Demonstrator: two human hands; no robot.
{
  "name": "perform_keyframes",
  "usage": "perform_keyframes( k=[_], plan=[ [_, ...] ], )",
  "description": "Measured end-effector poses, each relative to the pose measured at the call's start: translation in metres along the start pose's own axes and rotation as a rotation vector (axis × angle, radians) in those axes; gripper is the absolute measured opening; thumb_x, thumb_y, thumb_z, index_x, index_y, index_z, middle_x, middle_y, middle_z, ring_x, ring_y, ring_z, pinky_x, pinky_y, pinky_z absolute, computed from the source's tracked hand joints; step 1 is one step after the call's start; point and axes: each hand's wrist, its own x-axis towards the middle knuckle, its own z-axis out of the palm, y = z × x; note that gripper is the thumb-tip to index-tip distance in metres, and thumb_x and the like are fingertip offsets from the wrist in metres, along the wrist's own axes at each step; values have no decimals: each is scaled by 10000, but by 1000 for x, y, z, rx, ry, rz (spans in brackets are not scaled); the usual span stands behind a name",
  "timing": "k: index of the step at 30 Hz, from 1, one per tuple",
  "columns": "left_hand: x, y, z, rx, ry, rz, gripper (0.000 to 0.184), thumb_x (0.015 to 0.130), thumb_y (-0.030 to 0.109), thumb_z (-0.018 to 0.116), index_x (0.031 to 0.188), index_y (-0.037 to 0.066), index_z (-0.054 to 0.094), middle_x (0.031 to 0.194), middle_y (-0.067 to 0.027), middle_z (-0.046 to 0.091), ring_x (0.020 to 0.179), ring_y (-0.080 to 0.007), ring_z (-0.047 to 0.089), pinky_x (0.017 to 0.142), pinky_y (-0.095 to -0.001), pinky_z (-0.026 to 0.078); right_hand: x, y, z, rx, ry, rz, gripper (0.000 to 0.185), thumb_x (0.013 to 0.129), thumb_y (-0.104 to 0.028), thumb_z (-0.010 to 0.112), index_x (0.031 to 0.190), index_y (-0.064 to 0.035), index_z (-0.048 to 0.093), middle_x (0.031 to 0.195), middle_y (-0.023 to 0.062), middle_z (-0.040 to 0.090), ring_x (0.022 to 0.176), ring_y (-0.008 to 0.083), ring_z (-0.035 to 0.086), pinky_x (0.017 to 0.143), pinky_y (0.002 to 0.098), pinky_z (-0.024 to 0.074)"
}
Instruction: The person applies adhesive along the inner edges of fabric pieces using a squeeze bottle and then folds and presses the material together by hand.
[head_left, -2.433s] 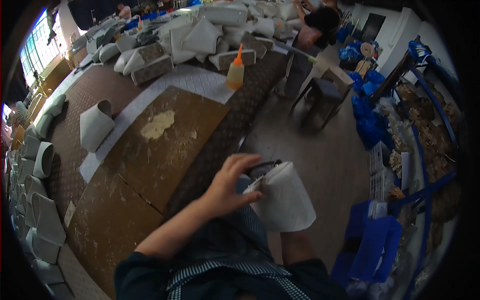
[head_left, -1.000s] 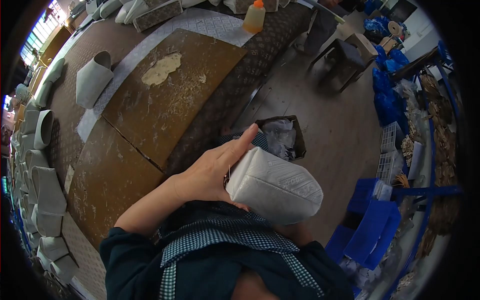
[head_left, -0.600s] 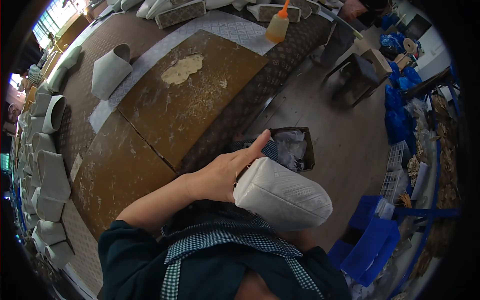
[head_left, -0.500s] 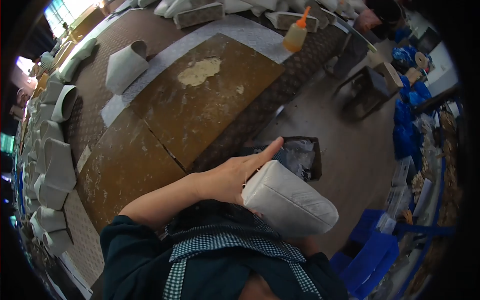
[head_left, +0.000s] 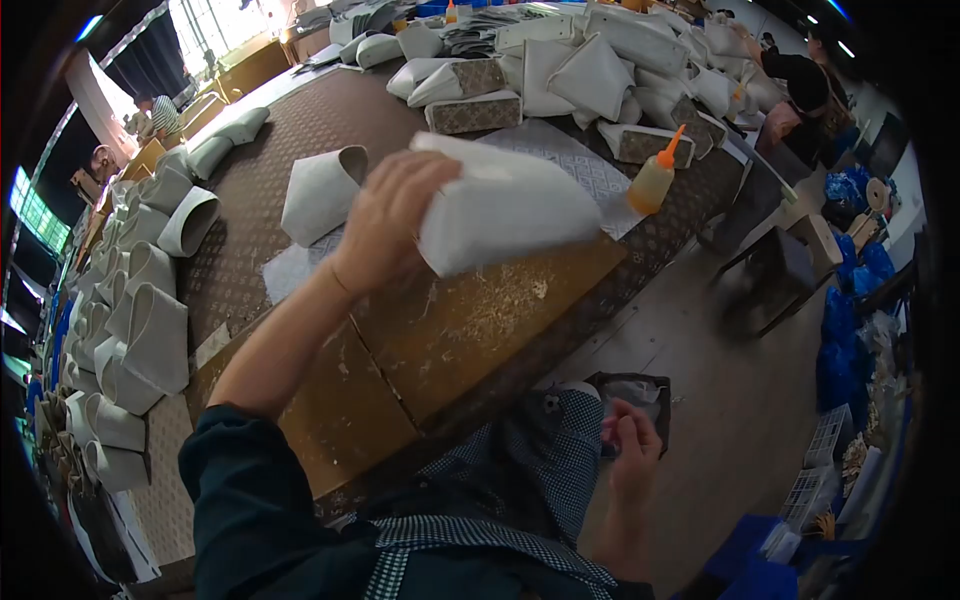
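My left hand [head_left: 395, 215] is closed on the edge of a white sewn bag body [head_left: 510, 210], which is blurred and held over the brown board [head_left: 390, 400]. Away from the bag, my right hand [head_left: 633, 440] hangs low beside my apron-covered lap; its fingers are curled together, and whether anything small lies in them does not show. Crumbly pale residue [head_left: 510, 308] is spread on the board below the bag. Past the bag's right end, a glue bottle [head_left: 652, 185] with an orange nozzle stands on the table.
An open white bag body [head_left: 318, 195] stands behind my left hand. Several more [head_left: 155, 340] line the left side, and a heap of white bags [head_left: 590, 75] fills the back. A box [head_left: 660, 400], a dark stool [head_left: 770, 270] and blue bins [head_left: 745, 570] stand right. Another person [head_left: 800, 80] is back right.
My left hand has carried the white bag body up and forward from my chest to over the board. My right hand, hidden behind it before, now shows apart from it. The view has tilted up.
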Motion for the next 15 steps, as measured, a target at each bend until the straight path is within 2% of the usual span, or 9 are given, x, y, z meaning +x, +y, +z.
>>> perform_keyframes(
  k=[2, 4, 6, 8, 12, 14, 15],
  plan=[
    [2, -60, 1, 252, 27, -50, 533, 779, 95, 656, 1285, 71, 491, 1273, -114, 555, 1198, -325, 513, 1037, -466, 388, -7, 28, 1, -90, -8, 93, 251, 969, -109, 533, 1150, 12, 657, 884, 44, 676, 751, 84, 568, 691, 239, 473],
    [-11, -107, 0, 489, -83, -178, 552, 783, 63, 632, 1310, 93, 470, 1327, -104, 515, 1259, -317, 464, 1077, -475, 346, -15, 50, 6, -235, 10, 144, 238, 956, -117, 552, 1109, 19, 673, 900, 64, 692, 781, 112, 607, 722, 248, 488],
    [-53, -151, 10, 710, -322, -330, 590, 789, 72, 626, 1347, 136, 448, 1357, -93, 496, 1293, -307, 440, 1068, -489, 354, -21, 69, 8, -363, 33, 184, 228, 943, -122, 571, 1069, 29, 685, 921, 85, 705, 821, 139, 639, 750, 260, 501],
    [-80, -166, 15, 717, -976, -571, 562, 791, 133, 630, 1336, 162, 495, 1370, -95, 498, 1302, -289, 446, 1045, -510, 370, -24, 86, 7, -474, 57, 211, 221, 929, -124, 590, 1029, 42, 695, 948, 108, 716, 872, 165, 662, 777, 275, 510],
    [-32, -189, 27, 458, -1040, -724, 503, 777, 260, 654, 1253, 109, 592, 1231, -175, 605, 1180, -314, 567, 1011, -487, 416, -26, 123, -2, -412, 91, 240, 198, 922, -98, 586, 1045, 8, 699, 949, 109, 712, 886, 180, 658, 800, 295, 517],
    [-22, -218, 48, 180, -734, -679, 575, 780, 316, 671, 1301, 102, 555, 1189, -206, 625, 1135, -335, 593, 998, -463, 431, -19, 141, -4, -272, 177, 280, 191, 917, -114, 607, 1029, -4, 715, 936, 122, 722, 873, 187, 670, 792, 300, 523],
    [-21, -225, 55, 184, -736, -679, 575, 780, 316, 671, 1301, 102, 555, 1189, -206, 625, 1135, -335, 593, 998, -463, 431, -14, 136, -2, -248, 172, 288, 179, 918, -116, 612, 1028, -38, 729, 970, 132, 721, 875, 214, 677, 805, 316, 526]
  ],
)
